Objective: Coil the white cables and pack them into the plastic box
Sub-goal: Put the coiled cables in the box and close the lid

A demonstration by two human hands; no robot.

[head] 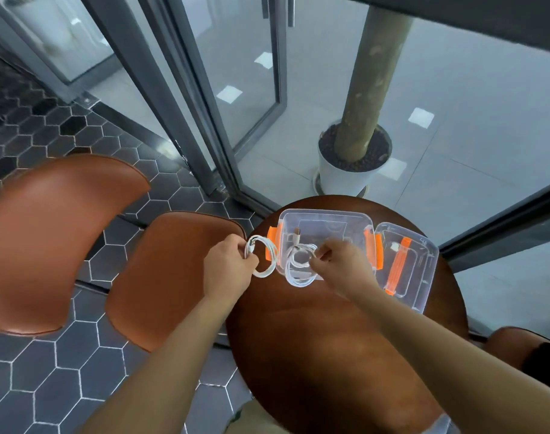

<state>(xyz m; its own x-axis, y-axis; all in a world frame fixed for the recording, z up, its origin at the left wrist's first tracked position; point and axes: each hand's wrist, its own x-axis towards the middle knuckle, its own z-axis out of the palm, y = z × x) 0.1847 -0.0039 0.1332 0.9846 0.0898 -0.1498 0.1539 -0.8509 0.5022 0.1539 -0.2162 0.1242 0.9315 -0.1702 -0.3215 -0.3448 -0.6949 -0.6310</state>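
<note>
A clear plastic box (327, 216) with orange latches stands open on the far side of a round brown table (330, 339). My left hand (228, 266) grips a coiled white cable (267, 258) just left of the box, above the table's edge. My right hand (339, 264) pinches a second coiled white cable (300, 266) over the box's near rim, its loops hanging partly inside and partly in front. One plug end points up inside the box.
The box's clear lid (407, 264) with an orange handle lies to the right of the box. Two brown leather chairs (161, 277) stand left of the table, another at the right edge. A potted tree trunk (352, 170) stands behind a glass wall.
</note>
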